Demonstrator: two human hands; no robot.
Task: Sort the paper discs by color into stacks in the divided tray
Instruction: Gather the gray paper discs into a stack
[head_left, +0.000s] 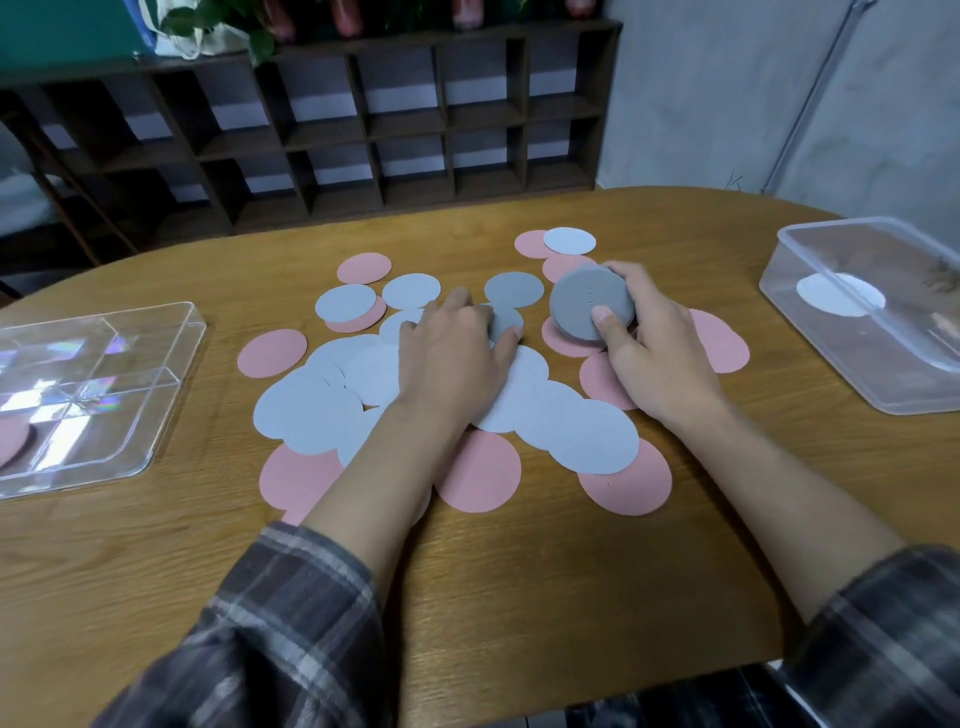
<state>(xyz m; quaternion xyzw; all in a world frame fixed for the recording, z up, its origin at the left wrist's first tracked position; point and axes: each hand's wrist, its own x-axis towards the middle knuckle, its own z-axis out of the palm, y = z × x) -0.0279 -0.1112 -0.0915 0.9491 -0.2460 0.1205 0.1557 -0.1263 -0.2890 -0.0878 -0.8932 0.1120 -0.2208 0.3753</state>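
Pink, pale blue-grey and darker grey paper discs lie scattered over the middle of the wooden table (519, 571). My right hand (654, 353) grips a stack of dark grey discs (589, 304), tilted up on edge. My left hand (457, 353) lies flat on the pile, its fingertips pressing a dark grey disc (504, 322). Another dark grey disc (514, 288) lies just beyond. The clear divided tray (171, 374) sits at the left, with pink discs (10, 441) in its near-left compartment.
A clear plastic box (883, 395) with a white disc (839, 296) under or in it stands at the right. A dark wooden cubby shelf (363, 130) stands behind the table. Bare wood lies in front of the pile.
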